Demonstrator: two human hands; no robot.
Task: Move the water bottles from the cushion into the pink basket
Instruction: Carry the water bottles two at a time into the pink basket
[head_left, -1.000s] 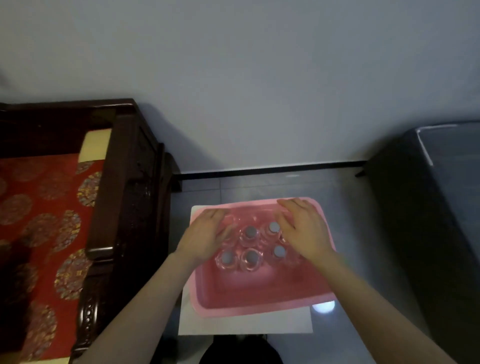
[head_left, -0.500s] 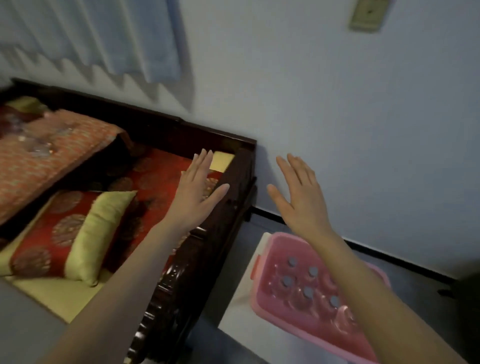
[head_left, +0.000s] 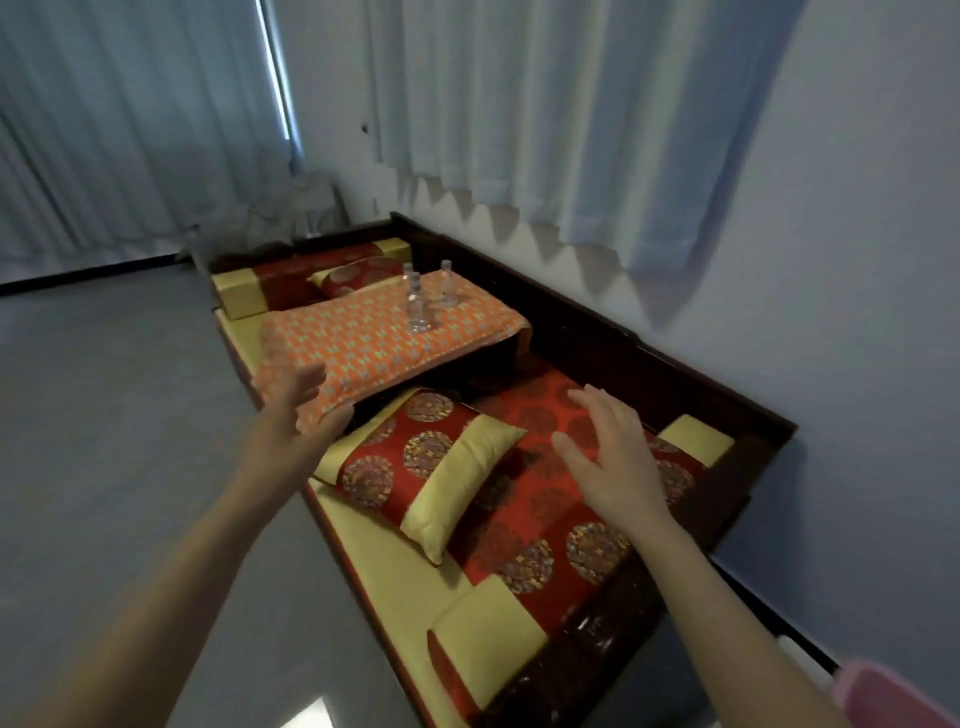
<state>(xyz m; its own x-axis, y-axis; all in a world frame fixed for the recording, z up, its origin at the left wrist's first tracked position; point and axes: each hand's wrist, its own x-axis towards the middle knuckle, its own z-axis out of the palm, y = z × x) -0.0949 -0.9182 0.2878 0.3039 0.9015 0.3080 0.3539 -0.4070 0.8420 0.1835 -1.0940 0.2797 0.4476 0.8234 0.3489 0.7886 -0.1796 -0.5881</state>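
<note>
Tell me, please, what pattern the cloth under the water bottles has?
Orange cloth with a small repeating pale motif, seen in the head view.

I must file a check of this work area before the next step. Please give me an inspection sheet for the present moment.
Surface: orange patterned cushion on the wooden daybed.
Job's things: three water bottles upright on the cushion; only a corner of the pink basket shows at lower right.
Clutter: red and gold pillow near the hands.
Grippers: left hand and right hand open, empty, apart from the bottles.
Cables: nothing seen.
Surroundings: curtains, pale wall, grey floor.
</note>
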